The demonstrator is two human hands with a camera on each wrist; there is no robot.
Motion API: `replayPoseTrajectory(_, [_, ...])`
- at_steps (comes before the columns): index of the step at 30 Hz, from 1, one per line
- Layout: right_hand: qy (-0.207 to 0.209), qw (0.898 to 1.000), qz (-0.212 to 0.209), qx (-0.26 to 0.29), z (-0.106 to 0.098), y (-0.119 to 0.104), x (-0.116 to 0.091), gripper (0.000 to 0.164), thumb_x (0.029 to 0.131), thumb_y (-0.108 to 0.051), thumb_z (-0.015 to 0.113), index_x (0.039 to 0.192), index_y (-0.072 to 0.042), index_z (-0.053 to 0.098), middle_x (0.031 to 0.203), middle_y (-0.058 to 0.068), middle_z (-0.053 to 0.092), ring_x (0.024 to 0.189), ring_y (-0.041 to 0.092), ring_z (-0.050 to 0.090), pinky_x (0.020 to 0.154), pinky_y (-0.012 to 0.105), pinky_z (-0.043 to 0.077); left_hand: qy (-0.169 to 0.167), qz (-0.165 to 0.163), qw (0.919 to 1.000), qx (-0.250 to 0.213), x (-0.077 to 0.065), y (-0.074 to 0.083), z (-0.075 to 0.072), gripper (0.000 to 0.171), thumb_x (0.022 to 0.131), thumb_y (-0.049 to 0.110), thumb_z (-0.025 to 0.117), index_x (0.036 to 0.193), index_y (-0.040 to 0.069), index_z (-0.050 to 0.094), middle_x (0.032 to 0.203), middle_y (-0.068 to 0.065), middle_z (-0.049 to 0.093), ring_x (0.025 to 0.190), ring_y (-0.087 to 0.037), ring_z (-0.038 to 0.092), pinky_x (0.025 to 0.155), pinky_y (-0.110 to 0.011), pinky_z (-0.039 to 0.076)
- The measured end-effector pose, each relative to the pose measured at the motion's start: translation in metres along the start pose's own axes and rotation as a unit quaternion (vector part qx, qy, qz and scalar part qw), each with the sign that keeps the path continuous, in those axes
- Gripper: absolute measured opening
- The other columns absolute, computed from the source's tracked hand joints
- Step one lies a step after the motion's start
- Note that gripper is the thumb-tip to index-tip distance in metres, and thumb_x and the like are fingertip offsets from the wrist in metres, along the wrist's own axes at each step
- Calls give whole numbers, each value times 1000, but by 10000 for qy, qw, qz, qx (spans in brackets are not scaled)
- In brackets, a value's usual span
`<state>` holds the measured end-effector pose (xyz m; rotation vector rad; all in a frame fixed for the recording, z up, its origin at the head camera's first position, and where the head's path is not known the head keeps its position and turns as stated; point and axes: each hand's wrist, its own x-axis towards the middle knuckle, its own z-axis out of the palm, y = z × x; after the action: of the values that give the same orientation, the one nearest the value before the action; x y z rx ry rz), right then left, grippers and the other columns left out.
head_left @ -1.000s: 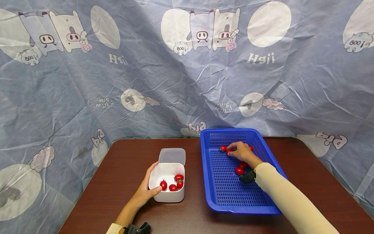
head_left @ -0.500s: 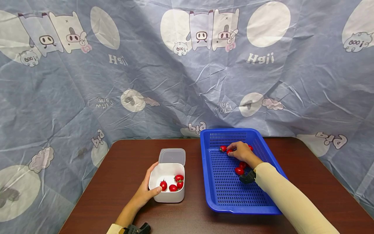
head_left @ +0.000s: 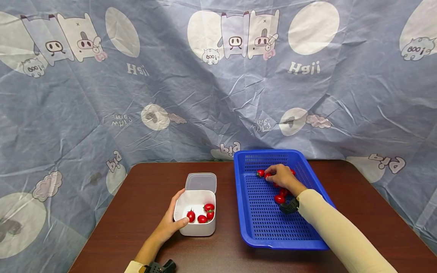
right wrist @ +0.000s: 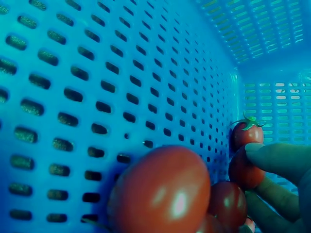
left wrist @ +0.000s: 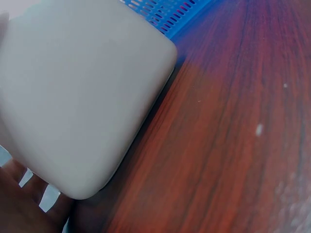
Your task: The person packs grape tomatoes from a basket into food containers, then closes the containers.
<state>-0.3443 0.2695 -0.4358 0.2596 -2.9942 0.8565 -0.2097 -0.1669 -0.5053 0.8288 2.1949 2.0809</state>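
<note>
My left hand (head_left: 169, 222) grips the white square container (head_left: 197, 229) by its left side, thumb at the near rim and fingers along the side wall. Several red cherry tomatoes (head_left: 202, 219) lie inside it. In the left wrist view the container's outer wall (left wrist: 87, 97) fills much of the picture. My right hand (head_left: 285, 178) reaches into the blue basket (head_left: 241, 216), thumb and fingers pinching one cherry tomato (right wrist: 245, 170). Just beyond it sits another tomato with a green calyx (right wrist: 249, 133). A large-looking tomato (right wrist: 163, 194) is closest to the right wrist camera.
A translucent lid (head_left: 202, 182) lies behind the white container on the brown table (head_left: 150, 182). Other tomatoes (head_left: 280, 199) rest in the basket beneath my right wrist. A patterned blue-grey cloth (head_left: 191, 87) hangs behind the table.
My right hand has shifted very slightly, and a tomato beneath its palm now shows. The left hand and the container have stayed put.
</note>
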Motion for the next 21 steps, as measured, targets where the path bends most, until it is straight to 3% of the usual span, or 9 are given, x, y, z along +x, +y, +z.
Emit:
replayPoseTrajectory(11, [188,9996,-109,159,-5,-2,2,25,83,-17,75,106,-8,72,105,14,70,101,36,60,89,52,44,4,-3,9999,112,0,-1,-1,88,83,11,64,153,10,11,145,-20,30,121,-44,39,89,-38,50])
replayPoseTrajectory(21, [435,9983,-318,234,-8,-13,0,30,84,-21,75,111,-10,72,108,13,69,103,34,61,89,51,44,12,8,10000,98,0,0,-1,88,83,11,65,154,14,13,144,-21,31,121,-46,38,89,-40,50])
